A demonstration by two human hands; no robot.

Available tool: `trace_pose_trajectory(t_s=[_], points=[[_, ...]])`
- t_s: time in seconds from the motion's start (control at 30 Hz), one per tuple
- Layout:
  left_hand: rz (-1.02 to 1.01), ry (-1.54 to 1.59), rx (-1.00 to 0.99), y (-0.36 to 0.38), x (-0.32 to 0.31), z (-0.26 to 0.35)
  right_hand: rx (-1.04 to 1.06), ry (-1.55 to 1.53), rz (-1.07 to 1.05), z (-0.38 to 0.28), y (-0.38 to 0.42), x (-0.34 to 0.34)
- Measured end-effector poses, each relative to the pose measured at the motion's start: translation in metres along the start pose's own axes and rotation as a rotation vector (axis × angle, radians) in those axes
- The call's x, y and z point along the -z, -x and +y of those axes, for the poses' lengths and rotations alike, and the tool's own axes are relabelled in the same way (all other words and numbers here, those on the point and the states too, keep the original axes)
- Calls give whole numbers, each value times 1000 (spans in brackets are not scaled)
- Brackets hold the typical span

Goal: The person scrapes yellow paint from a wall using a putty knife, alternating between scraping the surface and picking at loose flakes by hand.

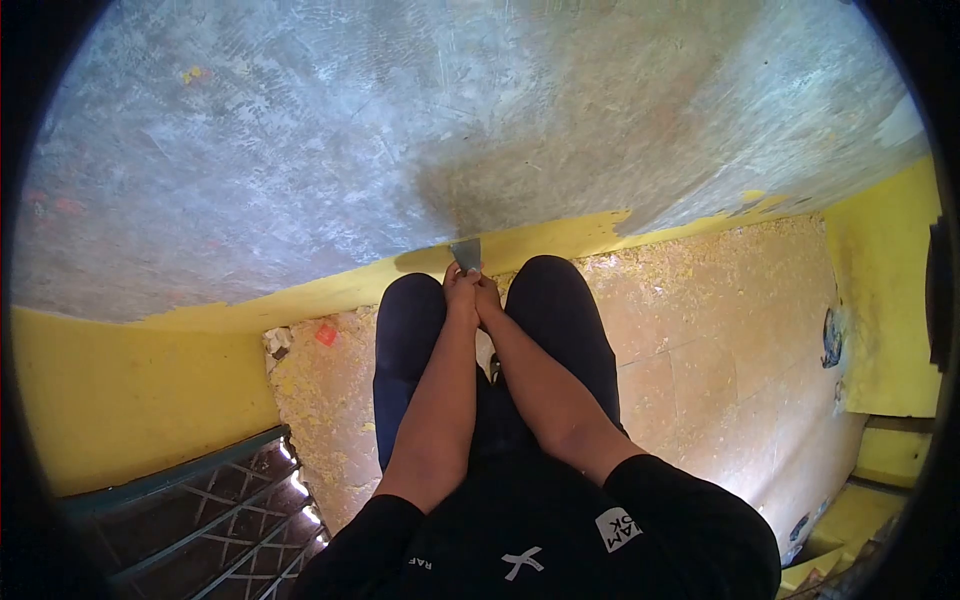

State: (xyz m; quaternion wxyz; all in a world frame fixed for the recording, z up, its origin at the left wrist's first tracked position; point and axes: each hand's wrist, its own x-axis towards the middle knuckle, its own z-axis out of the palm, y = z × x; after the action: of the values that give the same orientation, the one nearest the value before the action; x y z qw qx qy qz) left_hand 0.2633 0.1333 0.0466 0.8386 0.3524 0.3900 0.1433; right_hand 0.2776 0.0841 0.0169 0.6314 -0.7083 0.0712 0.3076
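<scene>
Both my hands are together between my knees, in front of the lower wall. My left hand [461, 294] and my right hand [486, 294] are closed around the handle of a scraper [467, 254], which they mostly hide. Its flat grey blade points up at the wall, with its tip at the border between the bare grey plaster [300, 150] and a remaining strip of yellow paint [350, 280]. Whether the blade's edge touches the surface cannot be made out. A shadow of the hands and tool falls on the wall.
Yellow paint flakes litter the tiled floor [690, 370], thickest along the wall's foot. A red scrap [326, 334] lies at the left corner. A metal grille gate [220, 510] stands lower left. Yellow side wall [885, 300] rises at right, with a dark bundle [832, 338] beside it.
</scene>
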Motion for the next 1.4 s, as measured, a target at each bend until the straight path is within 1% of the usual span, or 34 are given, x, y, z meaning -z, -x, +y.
trace_pose_trajectory(t_s=[0.1, 0.2, 0.23, 0.3, 0.33, 0.4, 0.43, 0.47, 0.5, 0.53, 0.57, 0.6, 0.63, 0.7, 0.73, 0.8, 0.87, 0.93, 1.0, 1.07, 1.13, 1.2, 1.3, 1.33, 1.4], points=[[-22, 30, -19, 4, -2, 5, 35, -56, -4, 1, 2, -1], [-10, 43, 42, 11, -4, 8, 80, -95, -16, 3, 3, -1], [-47, 74, 21, 8, -2, 5, 79, -97, -11, 2, 3, 0], [-88, 105, -1, 1, -1, 0, 37, 19, 24, -1, 2, 3], [-77, 108, -7, -1, 0, -3, 37, 19, 26, 10, -7, 1], [-70, 112, -15, 0, -3, -2, 160, -68, 13, 42, -32, -3], [-37, 59, -21, 1, -4, -1, 164, -68, 14, 21, -18, 0], [-3, 6, -27, 2, -5, 0, 112, -47, -12, 2, -2, 4], [-4, 6, -26, 4, -7, -1, 57, -25, -37, 5, 0, 8], [28, -36, -63, 5, -9, -1, 56, -25, -36, 6, 0, 7], [60, -79, -100, 7, -11, -1, 77, -109, -42, 7, -1, 4], [60, -79, -100, 5, -9, -5, 100, -192, -48, 13, -5, 3], [63, -93, -131, 1, -6, -9, 101, -193, -48, 11, -3, 3], [62, -108, -164, -1, -3, -14, 19, -220, -86, 4, 3, 7], [69, -98, -166, 2, -5, -12, 24, -220, -87, -3, 10, 9], [74, -86, -175, 7, -8, -6, 111, -195, -110, -11, 19, 12], [12, -79, -153, 15, -7, 1, 85, -203, -99, -12, 22, 9], [21, -65, -147, 20, -9, 4, 67, -211, -87, -24, 30, 9], [26, -49, -136, 25, -14, 6, 53, -58, -13, -33, 38, 13], [57, -64, -141, 31, -18, 8, 59, -78, -20, -38, 44, 15], [12, 0, -153, 32, -19, 11, 68, -97, -30, -44, 48, 17], [-31, 65, -165, 37, -23, 17, 228, -86, -40, -53, 52, 18], [-81, 121, -144, 59, -29, 26, 260, -44, -18, -58, 62, 23], [-58, 121, -136, 67, -32, 29, 258, -43, -15, -47, 52, 23], [-32, 123, -123, 73, -31, 29, 273, 64, 5, -21, 34, 21]])
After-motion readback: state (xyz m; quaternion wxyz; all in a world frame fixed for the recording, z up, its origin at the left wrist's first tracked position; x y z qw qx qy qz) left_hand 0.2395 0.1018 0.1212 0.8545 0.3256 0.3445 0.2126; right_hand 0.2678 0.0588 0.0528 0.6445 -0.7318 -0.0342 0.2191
